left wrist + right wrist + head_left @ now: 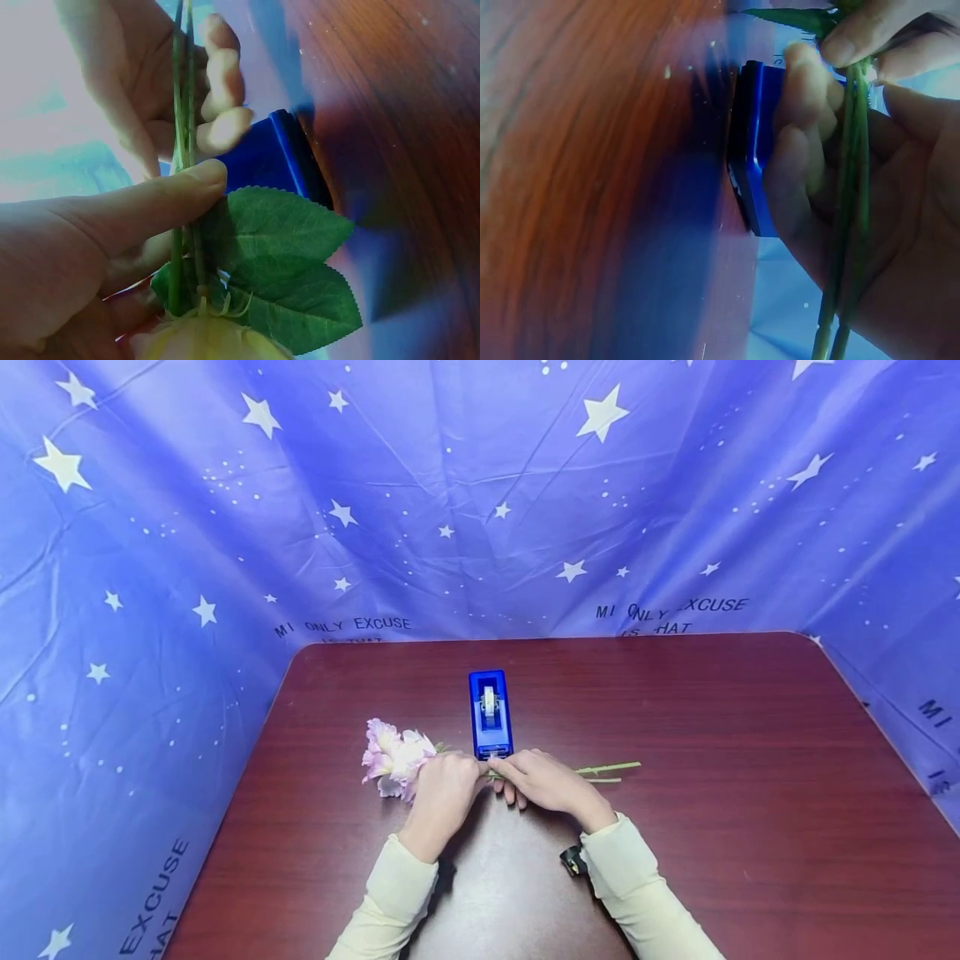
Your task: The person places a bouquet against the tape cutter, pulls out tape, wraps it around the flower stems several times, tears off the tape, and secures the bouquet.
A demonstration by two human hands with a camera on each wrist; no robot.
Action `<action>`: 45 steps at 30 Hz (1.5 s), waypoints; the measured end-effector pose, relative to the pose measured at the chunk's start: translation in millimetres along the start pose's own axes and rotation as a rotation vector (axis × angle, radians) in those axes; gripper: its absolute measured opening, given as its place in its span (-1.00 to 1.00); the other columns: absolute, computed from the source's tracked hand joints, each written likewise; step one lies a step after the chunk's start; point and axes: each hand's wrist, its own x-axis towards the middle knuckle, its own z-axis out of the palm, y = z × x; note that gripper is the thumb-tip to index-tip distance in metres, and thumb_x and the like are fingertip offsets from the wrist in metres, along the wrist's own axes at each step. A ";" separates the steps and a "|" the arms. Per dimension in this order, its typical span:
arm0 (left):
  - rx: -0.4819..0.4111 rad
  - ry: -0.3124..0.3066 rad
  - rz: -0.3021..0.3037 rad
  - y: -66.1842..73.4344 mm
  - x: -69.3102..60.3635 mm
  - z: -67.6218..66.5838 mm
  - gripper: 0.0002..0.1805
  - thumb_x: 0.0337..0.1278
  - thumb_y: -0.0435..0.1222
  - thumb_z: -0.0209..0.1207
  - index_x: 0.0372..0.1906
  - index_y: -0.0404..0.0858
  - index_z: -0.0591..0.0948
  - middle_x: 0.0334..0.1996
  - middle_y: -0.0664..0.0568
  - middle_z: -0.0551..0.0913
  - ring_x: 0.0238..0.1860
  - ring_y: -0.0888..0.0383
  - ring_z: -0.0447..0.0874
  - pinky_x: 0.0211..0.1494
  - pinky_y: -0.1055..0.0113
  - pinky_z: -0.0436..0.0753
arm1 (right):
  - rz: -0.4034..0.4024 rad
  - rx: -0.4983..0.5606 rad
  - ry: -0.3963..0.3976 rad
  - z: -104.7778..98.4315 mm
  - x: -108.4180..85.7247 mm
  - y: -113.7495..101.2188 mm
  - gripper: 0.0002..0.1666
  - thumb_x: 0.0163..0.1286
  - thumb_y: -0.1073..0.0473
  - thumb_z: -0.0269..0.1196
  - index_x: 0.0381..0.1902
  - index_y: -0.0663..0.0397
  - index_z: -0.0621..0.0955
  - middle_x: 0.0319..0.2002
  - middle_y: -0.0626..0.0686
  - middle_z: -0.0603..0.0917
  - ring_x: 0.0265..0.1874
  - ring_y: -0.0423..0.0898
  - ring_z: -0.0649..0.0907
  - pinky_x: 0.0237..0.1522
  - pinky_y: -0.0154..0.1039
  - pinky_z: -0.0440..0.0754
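My left hand (446, 789) pinches the green stems (178, 112) of the pink and white flowers (393, 760) between thumb and fingers, just below the blossoms and two serrated leaves (281, 240). The blossoms point left. Close beside it, my right hand (543, 781) has its fingers curled about the same stems (847, 195), which run across its palm. Its thumb tip lies near the left fingers, where a small whitish bit shows on the stems; what that is, I cannot tell. Directly beyond both hands stands a blue tape dispenser (491, 727) with a roll of tape (490, 700).
A reddish-brown wooden table (720, 735) lies under everything. Blue cloth with white stars (465, 485) hangs along its back and sides. The stem ends (618, 767) stick out to the right, past the right hand.
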 end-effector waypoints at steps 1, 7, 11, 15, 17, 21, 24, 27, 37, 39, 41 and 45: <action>-0.006 0.003 -0.002 -0.1 -0.2 -0.1 -0.83 -0.04 -0.09 0.43 -0.58 0.03 0.69 -0.71 0.15 0.61 -0.64 0.14 0.59 -0.60 0.28 0.51 | -0.002 0.012 -0.010 -0.2 0.5 0.1 -0.39 0.63 -0.09 -0.14 -0.41 0.09 0.68 -0.61 -0.01 0.67 -0.67 -0.12 0.64 -0.48 -0.34 0.54; -0.034 0.013 0.001 -0.1 -0.2 -1.0 -0.80 -0.05 -0.13 0.44 -0.63 0.02 0.66 -0.71 0.15 0.59 -0.64 0.15 0.59 -0.61 0.28 0.51 | -0.018 0.017 -0.011 -2.5 1.9 4.7 -0.43 0.63 -0.01 -0.11 -0.41 0.09 0.70 -0.65 -0.04 0.59 -0.71 -0.28 0.50 -0.59 -0.36 0.45; -0.025 0.025 0.008 -0.4 -0.8 -2.0 -0.78 -0.07 -0.11 0.44 -0.66 0.04 0.65 -0.71 0.16 0.59 -0.64 0.15 0.58 -0.60 0.28 0.50 | -0.031 0.023 0.001 -2.1 2.4 5.4 -0.43 0.62 -0.02 -0.09 -0.41 0.07 0.73 -0.65 -0.08 0.56 -0.65 -0.31 0.47 -0.48 -0.37 0.44; -0.022 0.029 0.004 -1.0 -1.8 -1.1 -0.78 -0.06 -0.11 0.44 -0.66 0.05 0.66 -0.72 0.17 0.58 -0.63 0.16 0.58 -0.59 0.29 0.50 | -0.032 0.039 0.003 -1.0 2.6 4.5 -0.43 0.62 -0.03 -0.08 -0.40 0.09 0.73 -0.64 -0.12 0.52 -0.61 -0.31 0.45 -0.41 -0.37 0.43; -0.018 0.029 0.000 -1.0 -2.1 -0.7 -0.80 -0.06 -0.11 0.44 -0.65 0.06 0.67 -0.71 0.17 0.58 -0.63 0.16 0.58 -0.57 0.30 0.51 | -0.029 0.042 0.002 -0.5 2.5 4.1 -0.46 0.61 -0.01 -0.06 -0.39 0.10 0.73 -0.64 -0.13 0.51 -0.60 -0.31 0.45 -0.40 -0.37 0.43; -0.007 0.028 -0.013 -0.5 -2.7 -0.9 -0.83 -0.08 -0.12 0.45 -0.62 0.07 0.70 -0.71 0.16 0.58 -0.61 0.16 0.59 -0.56 0.30 0.53 | -0.039 0.044 0.000 -0.2 1.7 4.1 -0.51 0.60 0.05 -0.03 -0.34 0.14 0.73 -0.61 -0.14 0.52 -0.58 -0.32 0.46 -0.39 -0.38 0.44; -0.005 0.028 -0.023 -0.2 -3.0 -1.6 -0.84 -0.10 -0.13 0.46 -0.62 0.07 0.70 -0.71 0.16 0.57 -0.61 0.16 0.60 -0.57 0.29 0.53 | -0.046 0.052 0.005 -0.3 1.0 3.9 -0.53 0.59 0.07 -0.02 -0.32 0.17 0.73 -0.59 -0.10 0.54 -0.56 -0.30 0.48 -0.37 -0.39 0.45; -0.006 0.030 -0.027 0.0 -3.0 -2.6 -0.85 -0.11 -0.12 0.47 -0.61 0.07 0.71 -0.71 0.16 0.58 -0.60 0.16 0.61 -0.56 0.28 0.54 | -0.051 0.053 0.009 -0.5 0.2 3.5 -0.54 0.59 0.08 -0.01 -0.32 0.18 0.73 -0.58 -0.03 0.57 -0.54 -0.26 0.50 -0.37 -0.38 0.46; -0.042 0.077 -0.035 -1.5 -3.1 -2.7 -0.87 -0.16 -0.04 0.48 -0.58 0.10 0.74 -0.69 0.18 0.61 -0.61 0.19 0.61 -0.56 0.29 0.55 | -0.045 0.019 0.050 0.8 -1.8 1.3 -0.57 0.57 0.04 0.03 -0.34 0.09 0.73 -0.56 -0.09 0.56 -0.56 -0.32 0.47 -0.41 -0.38 0.46; -0.045 0.083 -0.036 -1.5 -3.2 -2.9 -0.87 -0.17 -0.04 0.48 -0.58 0.10 0.74 -0.69 0.18 0.61 -0.61 0.19 0.61 -0.56 0.28 0.55 | -0.042 0.016 0.061 0.8 -2.4 0.7 -0.57 0.57 0.03 0.04 -0.35 0.08 0.74 -0.56 -0.09 0.57 -0.56 -0.33 0.46 -0.42 -0.38 0.45; -0.041 0.084 -0.035 -1.6 -3.6 -3.3 -0.87 -0.18 -0.05 0.48 -0.58 0.11 0.74 -0.68 0.18 0.61 -0.60 0.19 0.62 -0.56 0.28 0.55 | -0.043 0.012 0.068 1.0 -3.0 0.0 -0.57 0.57 0.02 0.04 -0.35 0.07 0.74 -0.56 -0.08 0.57 -0.57 -0.33 0.46 -0.44 -0.38 0.44; -0.032 0.089 -0.033 -1.7 -4.6 -3.5 -0.89 -0.19 -0.06 0.48 -0.58 0.11 0.74 -0.68 0.19 0.62 -0.59 0.19 0.63 -0.54 0.28 0.56 | -0.044 0.009 0.076 1.2 -4.5 -1.1 -0.57 0.56 0.01 0.05 -0.35 0.06 0.74 -0.56 -0.10 0.57 -0.56 -0.31 0.46 -0.44 -0.38 0.43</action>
